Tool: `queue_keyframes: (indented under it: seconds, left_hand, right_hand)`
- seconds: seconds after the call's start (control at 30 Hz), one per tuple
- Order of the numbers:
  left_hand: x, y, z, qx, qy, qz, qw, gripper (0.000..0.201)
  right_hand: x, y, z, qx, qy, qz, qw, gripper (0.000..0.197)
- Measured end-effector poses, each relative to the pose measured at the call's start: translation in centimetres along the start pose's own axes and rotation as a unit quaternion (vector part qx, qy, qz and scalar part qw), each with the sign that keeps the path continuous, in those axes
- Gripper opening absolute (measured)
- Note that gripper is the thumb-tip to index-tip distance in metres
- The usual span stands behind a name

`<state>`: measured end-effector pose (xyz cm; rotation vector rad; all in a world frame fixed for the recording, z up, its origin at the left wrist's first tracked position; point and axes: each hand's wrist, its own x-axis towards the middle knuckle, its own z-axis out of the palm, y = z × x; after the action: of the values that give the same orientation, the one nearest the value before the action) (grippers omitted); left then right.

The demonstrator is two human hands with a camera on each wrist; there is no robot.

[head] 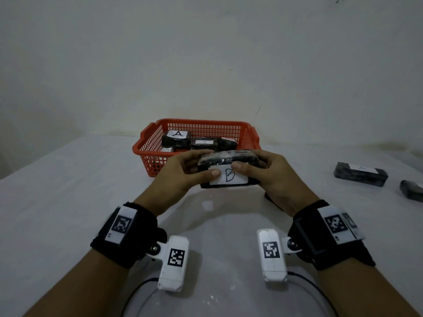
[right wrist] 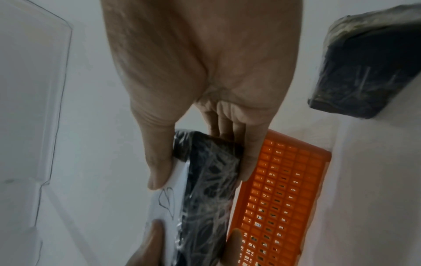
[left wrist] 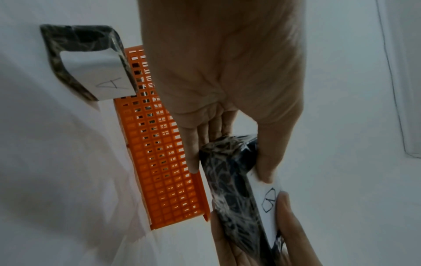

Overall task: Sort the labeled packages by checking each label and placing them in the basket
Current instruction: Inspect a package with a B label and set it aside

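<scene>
Both hands hold a black wrapped package point(head: 229, 160) above the table, its white label marked B facing me. My left hand point(head: 202, 167) grips its left end, thumb on the label. At the other end, my right hand point(head: 248, 160) grips with its thumb on the label's top edge. The left wrist view shows the package point(left wrist: 230, 198) pinched between thumb and fingers, and so does the right wrist view point(right wrist: 209, 189). Just behind it stands the red basket point(head: 148, 145), with A-labelled packages point(head: 177, 137) inside.
Two more black packages point(head: 360, 177) point(head: 412, 191) lie on the white cloth at the right. A dark package point(right wrist: 369, 72) lies under my right wrist. In the left wrist view an A-labelled package point(left wrist: 91, 63) lies by the basket wall point(left wrist: 159, 162).
</scene>
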<state>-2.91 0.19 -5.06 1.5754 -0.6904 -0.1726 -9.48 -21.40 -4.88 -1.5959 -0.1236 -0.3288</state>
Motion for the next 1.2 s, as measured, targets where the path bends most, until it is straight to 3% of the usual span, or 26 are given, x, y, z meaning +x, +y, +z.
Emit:
queue_keyframes:
  seconds: [0.1,0.23,0.37,0.43,0.53,0.73,0.8,0.97,1.1,1.2]
  left_hand:
    - [0.0,-0.1,-0.3,-0.003,0.006,0.010,1.000,0.063]
    - [-0.1,0.0,-0.6,-0.007,-0.003,0.020,1.000,0.073]
    - [-0.1,-0.3,-0.4,-0.022,-0.040,0.003,0.999,0.075]
    - [-0.1,-0.3,-0.2,-0.029,-0.046,-0.026,0.998,0.064]
    - [-0.2,-0.1,0.1,-0.018,-0.012,-0.013,1.000,0.033]
    - [-0.1,-0.2,0.4,-0.005,-0.027,-0.007,1.000,0.043]
    - [-0.2,-0.2,0.7,-0.014,-0.045,-0.020,0.999,0.042]
    - [-0.1,0.0,0.3,-0.005,-0.009,0.001,1.000,0.040]
    - [-0.1,0.0,0.0,-0.011,-0.037,-0.021,0.999,0.049]
    - [-0.1,0.0,-0.1,0.002,-0.030,-0.002,1.000,0.043]
  right_hand:
    - [0.2,0.2,0.1,0.018,-0.018,0.017,1.000,0.059]
    - [0.3,0.0,0.1,0.054,-0.031,0.067,0.996,0.050]
    - [0.2,0.2,0.1,0.056,-0.010,0.073,0.996,0.051]
    - [0.2,0.6,-0.1,0.045,-0.004,0.052,0.998,0.057]
    - [0.3,0.6,-0.2,0.046,-0.016,0.038,0.998,0.060]
    - [0.2,0.4,0.2,0.060,-0.010,0.038,0.997,0.038]
    - [0.2,0.5,0.1,0.052,-0.001,0.035,0.998,0.039]
    - [0.4,0.5,-0.3,0.037,-0.040,0.054,0.997,0.044]
    - [0.4,0.7,-0.7,0.011,-0.041,0.043,0.998,0.054]
    - [0.3,0.6,-0.7,0.021,-0.054,0.044,0.997,0.051]
